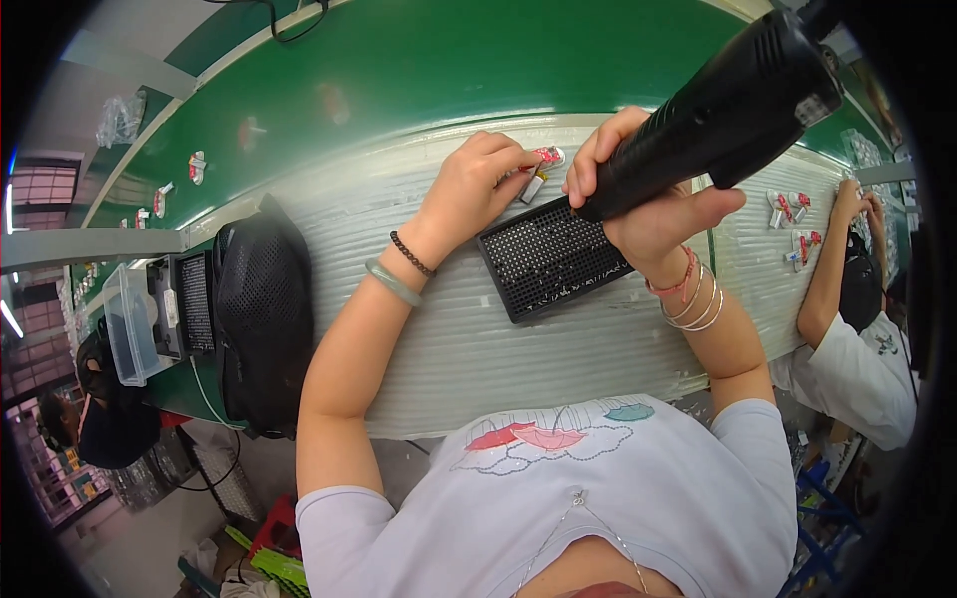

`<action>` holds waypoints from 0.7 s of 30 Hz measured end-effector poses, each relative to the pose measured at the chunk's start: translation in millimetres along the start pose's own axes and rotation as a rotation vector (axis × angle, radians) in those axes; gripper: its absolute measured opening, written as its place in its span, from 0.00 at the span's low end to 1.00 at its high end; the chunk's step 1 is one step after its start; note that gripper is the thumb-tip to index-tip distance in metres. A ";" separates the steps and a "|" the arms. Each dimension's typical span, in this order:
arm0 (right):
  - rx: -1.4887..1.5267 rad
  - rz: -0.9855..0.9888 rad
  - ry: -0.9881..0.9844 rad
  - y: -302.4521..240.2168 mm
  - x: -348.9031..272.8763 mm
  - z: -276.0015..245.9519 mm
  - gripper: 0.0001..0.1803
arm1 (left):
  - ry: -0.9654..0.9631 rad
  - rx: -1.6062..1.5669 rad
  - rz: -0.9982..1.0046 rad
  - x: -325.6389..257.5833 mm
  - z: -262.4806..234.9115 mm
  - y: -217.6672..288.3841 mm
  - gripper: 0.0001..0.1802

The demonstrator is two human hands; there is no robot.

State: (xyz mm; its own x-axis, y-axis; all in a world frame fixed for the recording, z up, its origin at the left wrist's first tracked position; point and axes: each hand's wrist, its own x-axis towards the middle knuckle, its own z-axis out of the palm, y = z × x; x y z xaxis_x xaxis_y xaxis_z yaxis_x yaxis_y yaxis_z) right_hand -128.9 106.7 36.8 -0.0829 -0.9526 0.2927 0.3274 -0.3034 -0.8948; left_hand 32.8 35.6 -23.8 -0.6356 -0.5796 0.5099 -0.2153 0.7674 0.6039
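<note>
On the ribbed pale mat (558, 349) along the near edge of the green conveyor belt (419, 60): one black perforated tray (548, 257), lying flat and slightly askew, directly below both hands. Left hand (474, 189): fingers pinched shut on a small red-and-white part (545, 156), held just beyond the tray's far edge; a small pale tag-like piece (532, 187) sat just beneath it. Right hand (638, 199): wrapped fully closed around the grip of a black heat gun (728, 110), whose narrow end pointed down toward the tray's far right corner. To the left on the mat: a black mesh bag (261, 319) and a clear plastic box (128, 324). To the right: another person's hand (852, 199) beside further small red-and-white parts (793, 224).
</note>
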 end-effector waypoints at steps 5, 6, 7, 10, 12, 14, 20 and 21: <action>-0.074 0.022 -0.043 7.5 -3.8 -1.3 0.57 | -0.015 0.013 -0.020 0.0 -0.5 -0.8 0.12; -0.074 0.023 -0.044 8.2 -4.0 -1.0 0.57 | -0.013 0.014 -0.019 -0.2 -0.2 -0.8 0.12; -0.088 0.031 -0.042 9.0 -4.1 -0.8 0.57 | -0.012 0.013 -0.020 -0.2 -0.2 -0.9 0.12; -0.101 0.039 -0.042 8.6 -6.0 0.2 0.56 | -0.005 0.021 -0.014 -0.3 -2.4 2.2 0.12; -0.104 0.045 -0.042 10.2 -6.3 0.2 0.56 | -0.007 0.019 -0.017 -0.5 -2.5 1.5 0.12; -0.113 0.043 -0.010 11.6 -6.6 1.2 0.56 | -0.008 0.016 -0.019 -0.4 -2.2 1.3 0.12; -0.087 0.042 -0.005 14.6 -6.6 1.6 0.55 | -0.018 0.010 -0.029 -1.4 -1.9 0.0 0.12; -0.087 0.041 -0.006 14.1 -6.6 2.4 0.55 | -0.018 0.010 -0.030 -1.4 -2.1 -0.1 0.12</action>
State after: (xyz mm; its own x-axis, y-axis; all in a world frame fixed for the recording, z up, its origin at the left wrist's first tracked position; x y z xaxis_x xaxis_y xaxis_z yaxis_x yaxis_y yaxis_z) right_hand -121.5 108.8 23.1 -0.0658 -0.9642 0.2567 0.2471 -0.2650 -0.9321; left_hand 35.3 35.7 -23.3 -0.6418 -0.5977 0.4805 -0.2416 0.7523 0.6130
